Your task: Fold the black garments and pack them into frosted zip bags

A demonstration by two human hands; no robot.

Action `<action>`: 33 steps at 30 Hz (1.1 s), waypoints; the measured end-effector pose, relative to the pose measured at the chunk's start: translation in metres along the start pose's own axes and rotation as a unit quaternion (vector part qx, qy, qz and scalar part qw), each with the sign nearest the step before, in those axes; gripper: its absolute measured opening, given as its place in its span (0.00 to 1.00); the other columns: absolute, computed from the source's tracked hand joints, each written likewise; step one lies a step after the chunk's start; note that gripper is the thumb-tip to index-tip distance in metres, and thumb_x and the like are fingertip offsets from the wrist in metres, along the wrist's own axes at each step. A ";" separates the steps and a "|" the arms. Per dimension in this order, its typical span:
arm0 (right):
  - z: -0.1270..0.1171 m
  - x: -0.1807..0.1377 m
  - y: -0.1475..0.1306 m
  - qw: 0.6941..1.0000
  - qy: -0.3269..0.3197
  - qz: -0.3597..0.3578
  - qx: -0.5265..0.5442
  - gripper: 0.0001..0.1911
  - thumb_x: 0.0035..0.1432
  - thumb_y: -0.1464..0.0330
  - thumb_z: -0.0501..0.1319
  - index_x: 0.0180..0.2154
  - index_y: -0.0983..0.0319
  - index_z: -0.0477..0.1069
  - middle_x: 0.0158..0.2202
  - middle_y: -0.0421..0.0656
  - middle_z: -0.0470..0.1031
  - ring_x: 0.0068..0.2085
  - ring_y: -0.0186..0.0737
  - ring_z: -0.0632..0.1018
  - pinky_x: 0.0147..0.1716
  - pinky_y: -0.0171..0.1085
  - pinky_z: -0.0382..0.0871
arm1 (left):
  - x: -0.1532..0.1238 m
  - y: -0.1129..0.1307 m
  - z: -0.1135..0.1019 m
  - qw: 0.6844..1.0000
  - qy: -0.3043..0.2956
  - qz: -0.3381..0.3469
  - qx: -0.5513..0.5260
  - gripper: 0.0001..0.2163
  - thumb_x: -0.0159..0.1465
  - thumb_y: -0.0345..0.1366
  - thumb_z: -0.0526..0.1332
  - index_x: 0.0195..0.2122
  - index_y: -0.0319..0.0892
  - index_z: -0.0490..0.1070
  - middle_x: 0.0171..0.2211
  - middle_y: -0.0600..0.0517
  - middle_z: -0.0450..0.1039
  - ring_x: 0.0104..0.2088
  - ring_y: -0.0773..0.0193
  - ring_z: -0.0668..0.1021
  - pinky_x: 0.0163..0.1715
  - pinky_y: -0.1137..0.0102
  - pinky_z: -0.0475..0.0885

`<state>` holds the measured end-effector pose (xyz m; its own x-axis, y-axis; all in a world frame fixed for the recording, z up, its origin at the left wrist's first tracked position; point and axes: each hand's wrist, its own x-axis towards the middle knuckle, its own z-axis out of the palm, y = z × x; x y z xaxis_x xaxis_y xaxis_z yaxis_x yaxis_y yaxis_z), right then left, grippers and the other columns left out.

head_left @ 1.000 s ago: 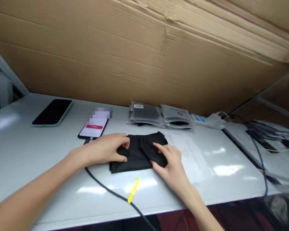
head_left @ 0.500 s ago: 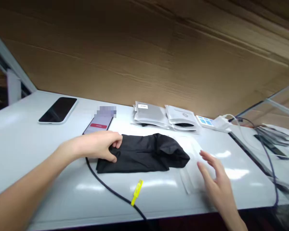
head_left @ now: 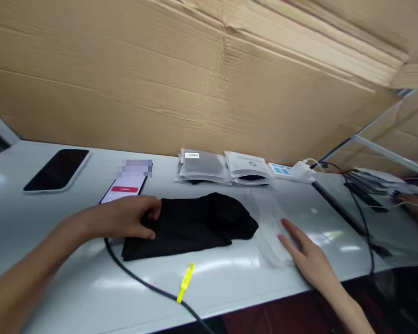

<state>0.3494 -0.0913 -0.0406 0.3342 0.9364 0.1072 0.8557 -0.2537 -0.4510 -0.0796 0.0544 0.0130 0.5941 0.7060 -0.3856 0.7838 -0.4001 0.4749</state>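
Note:
A black folded piece of fabric (head_left: 191, 227) lies flat on the white table, its right end rounded like a hood. My left hand (head_left: 139, 220) is on its left end, fingers curled and thumb bent, with the fabric between them. On the right, my right hand (head_left: 304, 250) is open, thumb and fingers apart. Its fingertips rest at the edge of a translucent plastic bag (head_left: 270, 232), which lies flat beside the fabric's right end. Whether they press on the bag I cannot tell.
Two stacks of frosted bags, left (head_left: 204, 167) and right (head_left: 249, 167), lie at the back by a cardboard wall (head_left: 125, 93). Two phones (head_left: 57, 170) (head_left: 125, 185) are on the left. A black cable with a yellow tag (head_left: 186, 282) crosses the front. Another person's hand (head_left: 416, 204) shows far right.
The camera view has shifted, so the table things appear further left. My right hand has come to the plastic bag's edge. My left hand stays on the black fabric.

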 end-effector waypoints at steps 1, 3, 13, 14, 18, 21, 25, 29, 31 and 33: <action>-0.001 0.002 0.005 1.000 0.004 0.000 -0.002 0.31 0.58 0.50 0.54 0.56 0.60 0.69 0.58 0.50 0.72 0.59 0.55 0.72 0.58 0.54 0.65 | 0.000 0.000 0.000 1.000 -0.003 -0.005 0.002 0.10 0.53 0.41 0.61 0.36 0.44 0.68 0.34 0.53 0.72 0.33 0.60 0.73 0.30 0.70 0.64; -0.001 0.006 0.013 1.000 0.020 -0.005 -0.007 0.31 0.57 0.50 0.54 0.56 0.62 0.69 0.58 0.51 0.71 0.59 0.55 0.72 0.59 0.53 0.65 | 0.000 0.000 0.000 1.000 -0.005 -0.007 0.004 0.10 0.53 0.41 0.62 0.36 0.44 0.68 0.35 0.52 0.72 0.33 0.60 0.73 0.30 0.69 0.65; -0.005 0.005 0.041 0.991 0.099 -0.069 -0.059 0.24 0.58 0.51 0.52 0.44 0.59 0.75 0.48 0.50 0.79 0.51 0.55 0.77 0.52 0.54 0.68 | 0.001 0.001 0.000 1.000 0.003 -0.011 0.013 0.11 0.52 0.43 0.62 0.34 0.45 0.68 0.33 0.53 0.73 0.32 0.60 0.73 0.28 0.70 0.64; -0.007 0.005 0.041 0.990 0.112 -0.062 -0.067 0.24 0.58 0.51 0.52 0.43 0.59 0.76 0.46 0.50 0.79 0.48 0.56 0.77 0.50 0.54 0.68 | 0.002 0.001 0.000 1.000 0.002 -0.014 0.013 0.11 0.52 0.43 0.62 0.34 0.45 0.68 0.33 0.52 0.73 0.32 0.59 0.73 0.28 0.70 0.64; -0.012 0.005 0.031 0.989 0.128 -0.014 -0.071 0.24 0.55 0.52 0.53 0.42 0.60 0.75 0.33 0.47 0.79 0.32 0.49 0.77 0.37 0.48 0.71 | 0.001 0.001 -0.001 1.000 -0.003 -0.008 0.015 0.11 0.52 0.43 0.61 0.35 0.45 0.68 0.34 0.52 0.73 0.32 0.59 0.73 0.29 0.70 0.64; -0.018 0.006 0.024 0.994 0.098 0.012 -0.043 0.24 0.53 0.53 0.53 0.42 0.60 0.75 0.29 0.43 0.76 0.25 0.43 0.74 0.30 0.44 0.70 | 0.000 0.002 -0.001 1.000 0.000 0.003 0.009 0.11 0.52 0.43 0.61 0.36 0.45 0.68 0.35 0.52 0.73 0.33 0.59 0.73 0.29 0.69 0.65; -0.035 0.011 0.030 0.995 0.080 0.023 -0.046 0.22 0.48 0.51 0.54 0.34 0.58 0.76 0.25 0.43 0.76 0.23 0.45 0.74 0.27 0.45 0.69 | -0.002 0.006 -0.003 1.000 0.002 -0.002 0.019 0.11 0.52 0.42 0.62 0.35 0.45 0.68 0.34 0.52 0.73 0.32 0.59 0.73 0.28 0.70 0.64; -0.050 0.015 0.022 0.992 0.112 0.009 -0.065 0.23 0.46 0.49 0.55 0.32 0.59 0.76 0.26 0.46 0.77 0.24 0.49 0.74 0.26 0.48 0.67 | -0.002 0.007 -0.004 1.000 -0.001 0.006 0.023 0.12 0.52 0.43 0.62 0.35 0.44 0.67 0.34 0.52 0.73 0.32 0.60 0.73 0.29 0.70 0.64; -0.046 0.014 -0.006 0.991 0.124 -0.026 -0.047 0.24 0.52 0.49 0.55 0.39 0.59 0.75 0.35 0.49 0.78 0.32 0.51 0.76 0.28 0.47 0.69 | -0.002 0.006 -0.003 1.000 0.002 0.009 0.024 0.12 0.52 0.43 0.62 0.35 0.45 0.67 0.33 0.52 0.73 0.32 0.60 0.73 0.28 0.70 0.63; -0.033 0.010 -0.050 0.987 0.122 -0.108 -0.004 0.23 0.57 0.52 0.57 0.48 0.58 0.72 0.46 0.50 0.76 0.43 0.51 0.77 0.36 0.46 0.72 | -0.002 0.006 -0.003 1.000 0.004 0.012 0.023 0.11 0.52 0.42 0.62 0.34 0.45 0.67 0.33 0.52 0.72 0.32 0.60 0.73 0.28 0.71 0.63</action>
<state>0.3231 -0.0771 0.0126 0.2278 0.8831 0.4102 0.9198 -0.0569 -0.3882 -0.0768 0.0523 0.0196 0.6114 0.7007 -0.3677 0.7770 -0.4435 0.4468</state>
